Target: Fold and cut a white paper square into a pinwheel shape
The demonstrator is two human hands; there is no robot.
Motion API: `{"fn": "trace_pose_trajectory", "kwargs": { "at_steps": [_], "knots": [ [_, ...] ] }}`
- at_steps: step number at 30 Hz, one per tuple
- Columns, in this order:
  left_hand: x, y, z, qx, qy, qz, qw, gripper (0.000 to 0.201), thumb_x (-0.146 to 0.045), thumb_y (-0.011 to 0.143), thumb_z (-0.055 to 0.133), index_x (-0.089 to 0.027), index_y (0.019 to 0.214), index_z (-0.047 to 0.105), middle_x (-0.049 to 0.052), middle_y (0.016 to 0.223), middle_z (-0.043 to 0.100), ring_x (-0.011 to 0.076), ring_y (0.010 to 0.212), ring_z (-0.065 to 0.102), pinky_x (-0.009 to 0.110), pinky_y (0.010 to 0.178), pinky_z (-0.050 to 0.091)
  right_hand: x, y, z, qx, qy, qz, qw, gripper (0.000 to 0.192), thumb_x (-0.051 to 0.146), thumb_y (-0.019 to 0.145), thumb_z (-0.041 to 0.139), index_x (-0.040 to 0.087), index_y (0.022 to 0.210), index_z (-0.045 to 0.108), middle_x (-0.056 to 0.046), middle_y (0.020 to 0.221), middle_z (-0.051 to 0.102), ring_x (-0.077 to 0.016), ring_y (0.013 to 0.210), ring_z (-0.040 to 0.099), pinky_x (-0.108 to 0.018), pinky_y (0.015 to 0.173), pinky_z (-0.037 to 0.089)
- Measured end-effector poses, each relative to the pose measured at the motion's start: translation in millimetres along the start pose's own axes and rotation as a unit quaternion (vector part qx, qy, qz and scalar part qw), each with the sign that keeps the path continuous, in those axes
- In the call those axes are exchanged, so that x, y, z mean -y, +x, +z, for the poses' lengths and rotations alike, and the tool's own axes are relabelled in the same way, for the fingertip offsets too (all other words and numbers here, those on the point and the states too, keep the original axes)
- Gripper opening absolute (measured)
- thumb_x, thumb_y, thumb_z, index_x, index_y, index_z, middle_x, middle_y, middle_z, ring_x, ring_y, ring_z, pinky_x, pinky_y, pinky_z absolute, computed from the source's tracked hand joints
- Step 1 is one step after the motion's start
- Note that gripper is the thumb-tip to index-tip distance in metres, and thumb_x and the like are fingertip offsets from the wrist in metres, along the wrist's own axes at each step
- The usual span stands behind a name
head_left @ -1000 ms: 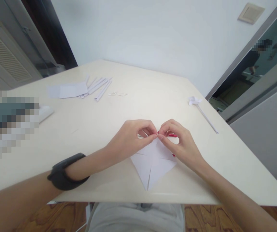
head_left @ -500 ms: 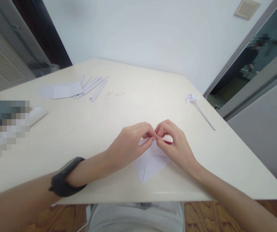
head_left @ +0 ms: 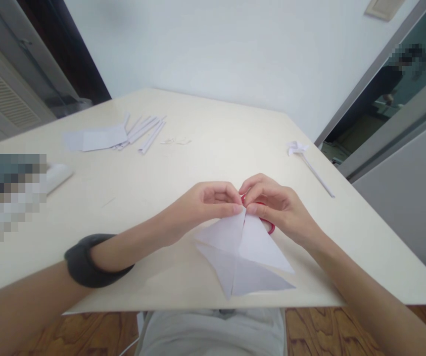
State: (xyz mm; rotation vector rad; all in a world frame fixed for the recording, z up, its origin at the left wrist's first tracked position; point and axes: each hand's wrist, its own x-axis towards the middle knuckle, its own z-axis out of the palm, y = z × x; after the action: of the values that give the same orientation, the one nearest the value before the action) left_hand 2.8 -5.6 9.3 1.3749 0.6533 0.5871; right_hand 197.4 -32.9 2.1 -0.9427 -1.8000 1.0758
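Note:
A white sheet of paper (head_left: 242, 252) with slits running in toward its middle lies near the table's front edge, its far corner raised. My left hand (head_left: 213, 200) pinches that far corner between thumb and fingers. From the right, my right hand (head_left: 272, 200) closes thumb and fingertips on the same corner, beside the slit. Red-handled scissors (head_left: 271, 227) rest on the table beneath the right hand and the paper; only part of the handles shows and the blades are hidden.
A paper pinwheel on a stick (head_left: 297, 148) lies at the right edge. Rolled paper sticks (head_left: 144, 132), flat paper sheets (head_left: 105, 137) and small paper scraps (head_left: 175, 141) lie at the back left. A white roll (head_left: 59, 175) is at the left. Another person (head_left: 391, 79) appears beyond the right-hand opening.
The paper has turned and spread out, so more of it and its slits show. Both hands have shifted slightly, and more of the red scissor handles is visible.

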Motion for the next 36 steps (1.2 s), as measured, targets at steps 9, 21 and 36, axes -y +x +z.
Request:
{"fn": "trace_pose_trajectory", "kwargs": {
  "at_steps": [9, 21, 36],
  "knots": [
    [-4.2, -2.8, 1.9, 0.022, -0.018, -0.047, 0.998, 0.010, -0.022, 0.077, 0.062, -0.017, 0.070, 0.056, -0.001, 0.073, 0.060, 0.0101, 0.067, 0.057, 0.020, 0.059, 0.044, 1.3, 0.9, 3.9, -0.016, -0.012, -0.082, 0.996, 0.007, 0.026, 0.079, 0.066, 0.021, 0.082, 0.062, -0.004, 0.095, 0.056, -0.0169, 0.089, 0.056, -0.033, 0.080, 0.048],
    [-3.0, -10.0, 9.5, 0.011, 0.028, 0.063, 0.998, 0.010, -0.016, 0.083, 0.056, -0.018, 0.074, 0.051, 0.000, 0.075, 0.063, 0.0126, 0.075, 0.061, 0.025, 0.070, 0.048, 2.5, -3.3, 8.1, -0.061, -0.094, -0.176, 0.978, 0.007, 0.017, 0.081, 0.064, 0.023, 0.084, 0.063, -0.004, 0.089, 0.058, -0.0187, 0.084, 0.056, -0.034, 0.074, 0.048],
    [-0.8, -8.3, 9.8, 0.045, 0.004, 0.065, 0.997, 0.010, -0.018, 0.083, 0.057, -0.016, 0.075, 0.052, 0.000, 0.076, 0.061, 0.0111, 0.076, 0.060, 0.024, 0.070, 0.048, 2.4, -7.3, -0.4, -0.032, -0.254, -0.331, 0.908, 0.017, 0.005, 0.082, 0.056, 0.020, 0.088, 0.062, -0.006, 0.086, 0.056, -0.0161, 0.077, 0.057, -0.029, 0.061, 0.049]
  ]
}}
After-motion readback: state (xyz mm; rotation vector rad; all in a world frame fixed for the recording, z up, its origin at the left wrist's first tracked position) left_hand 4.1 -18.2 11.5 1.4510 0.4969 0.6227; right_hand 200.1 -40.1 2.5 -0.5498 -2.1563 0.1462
